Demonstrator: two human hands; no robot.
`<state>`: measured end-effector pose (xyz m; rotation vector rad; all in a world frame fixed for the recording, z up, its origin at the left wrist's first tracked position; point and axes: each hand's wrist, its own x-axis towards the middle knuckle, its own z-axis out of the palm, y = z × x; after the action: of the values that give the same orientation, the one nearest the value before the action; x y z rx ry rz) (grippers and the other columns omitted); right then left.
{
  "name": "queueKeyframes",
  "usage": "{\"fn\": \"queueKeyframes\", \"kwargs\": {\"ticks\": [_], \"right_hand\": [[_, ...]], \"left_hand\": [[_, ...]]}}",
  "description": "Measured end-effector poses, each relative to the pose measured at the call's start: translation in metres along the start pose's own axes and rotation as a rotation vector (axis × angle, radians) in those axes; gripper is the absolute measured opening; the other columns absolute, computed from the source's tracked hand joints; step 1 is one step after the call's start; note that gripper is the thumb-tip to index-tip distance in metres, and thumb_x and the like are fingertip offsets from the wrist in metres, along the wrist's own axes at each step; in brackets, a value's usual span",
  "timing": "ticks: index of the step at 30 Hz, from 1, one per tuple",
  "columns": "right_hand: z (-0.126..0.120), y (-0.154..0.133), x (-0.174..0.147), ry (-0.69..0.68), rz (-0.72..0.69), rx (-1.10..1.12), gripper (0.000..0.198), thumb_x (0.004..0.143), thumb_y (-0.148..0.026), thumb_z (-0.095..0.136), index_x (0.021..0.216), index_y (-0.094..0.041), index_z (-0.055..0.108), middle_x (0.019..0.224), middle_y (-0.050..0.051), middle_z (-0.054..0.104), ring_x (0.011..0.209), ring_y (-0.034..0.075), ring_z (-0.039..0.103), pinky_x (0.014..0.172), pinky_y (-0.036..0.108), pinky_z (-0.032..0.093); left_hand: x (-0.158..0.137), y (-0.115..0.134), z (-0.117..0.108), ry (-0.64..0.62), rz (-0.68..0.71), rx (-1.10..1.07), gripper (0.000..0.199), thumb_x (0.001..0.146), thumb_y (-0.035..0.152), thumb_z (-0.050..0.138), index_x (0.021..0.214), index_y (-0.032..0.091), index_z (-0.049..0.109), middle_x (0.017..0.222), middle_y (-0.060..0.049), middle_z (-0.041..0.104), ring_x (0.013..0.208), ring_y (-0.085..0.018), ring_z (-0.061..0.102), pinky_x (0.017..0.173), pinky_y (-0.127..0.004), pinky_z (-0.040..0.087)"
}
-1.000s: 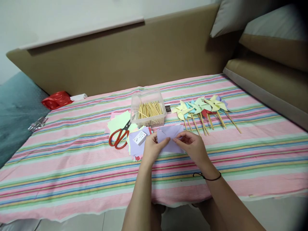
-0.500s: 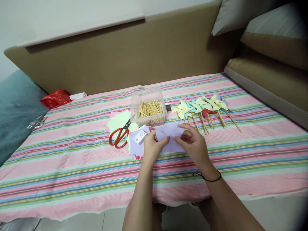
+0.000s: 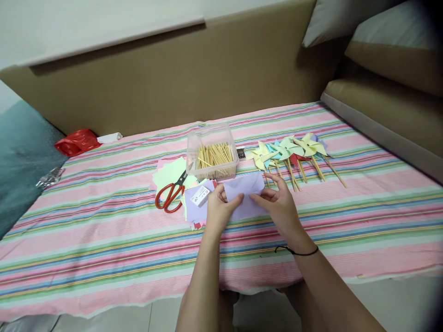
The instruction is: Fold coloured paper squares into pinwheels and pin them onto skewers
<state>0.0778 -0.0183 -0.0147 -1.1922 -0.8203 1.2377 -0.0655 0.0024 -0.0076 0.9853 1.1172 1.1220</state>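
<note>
A sheet of purple paper is held up between my two hands over the striped cloth. My left hand pinches its left side, thumb on the front and fingers behind. On the other side my right hand grips the paper with the thumb in front, its index finger near the upper right corner. Just left of my left hand lies a stack of coloured paper with a small white box on top. Red-handled scissors rest beside the stack, partly over pale green paper.
Behind my hands stands a clear plastic box of wooden sticks. Several finished paper pinwheels lie to the right. A red plastic bag and a silvery packet are at far left on the striped cloth.
The paper's upper part looks flatter, its creases less visible. My right fingers have shifted slightly at the paper's right edge. The view has moved a little.
</note>
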Motion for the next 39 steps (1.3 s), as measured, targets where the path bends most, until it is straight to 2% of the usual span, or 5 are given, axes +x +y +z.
{"fn": "queueKeyframes", "kwargs": {"ticks": [6, 13, 21, 28, 39], "right_hand": [[-0.005, 0.0, 0.004, 0.053, -0.003, 0.054, 0.076, 0.057, -0.033, 0.084, 0.121, -0.024, 0.044, 0.069, -0.001, 0.071, 0.066, 0.018, 0.066, 0.06, 0.029, 0.051], [-0.014, -0.001, 0.01, 0.109, 0.017, 0.093, 0.074, 0.056, -0.035, 0.084, 0.119, -0.023, 0.046, 0.076, 0.001, 0.073, 0.067, 0.019, 0.068, 0.06, 0.031, 0.054], [-0.013, 0.0, 0.009, -0.098, -0.038, -0.089, 0.061, 0.064, -0.031, 0.078, 0.116, -0.024, 0.047, 0.065, -0.002, 0.068, 0.059, 0.017, 0.062, 0.054, 0.028, 0.048], [-0.011, 0.002, 0.009, -0.185, -0.079, -0.147, 0.06, 0.065, -0.029, 0.078, 0.116, -0.024, 0.045, 0.067, -0.003, 0.067, 0.06, 0.016, 0.062, 0.056, 0.028, 0.05], [-0.028, -0.01, 0.009, -0.131, -0.244, -0.048, 0.033, 0.088, -0.042, 0.057, 0.119, -0.03, 0.061, 0.111, 0.005, 0.071, 0.101, 0.023, 0.067, 0.089, 0.042, 0.053]], "left_hand": [[0.0, 0.003, -0.009, -0.105, 0.014, -0.067, 0.044, 0.069, 0.032, 0.074, 0.106, 0.018, 0.054, 0.076, -0.002, 0.07, 0.062, -0.013, 0.064, 0.059, -0.023, 0.049], [-0.009, 0.014, -0.014, -0.351, 0.095, 0.031, 0.076, 0.061, 0.015, 0.079, 0.127, 0.032, 0.046, 0.13, -0.01, 0.052, 0.087, -0.018, 0.066, 0.074, -0.032, 0.055], [-0.006, 0.006, 0.003, -0.014, 0.0, 0.095, 0.089, 0.061, 0.027, 0.08, 0.136, 0.022, 0.031, 0.076, -0.001, 0.065, 0.062, -0.016, 0.062, 0.055, -0.025, 0.049], [-0.003, -0.002, -0.004, 0.035, -0.005, 0.19, 0.081, 0.058, 0.022, 0.079, 0.129, 0.022, 0.037, 0.083, -0.001, 0.063, 0.064, -0.015, 0.061, 0.059, -0.026, 0.048], [0.002, 0.006, 0.0, 0.354, 0.062, -0.218, 0.067, 0.049, 0.02, 0.083, 0.106, 0.02, 0.047, 0.093, -0.004, 0.065, 0.078, -0.016, 0.064, 0.071, -0.028, 0.05]]}}
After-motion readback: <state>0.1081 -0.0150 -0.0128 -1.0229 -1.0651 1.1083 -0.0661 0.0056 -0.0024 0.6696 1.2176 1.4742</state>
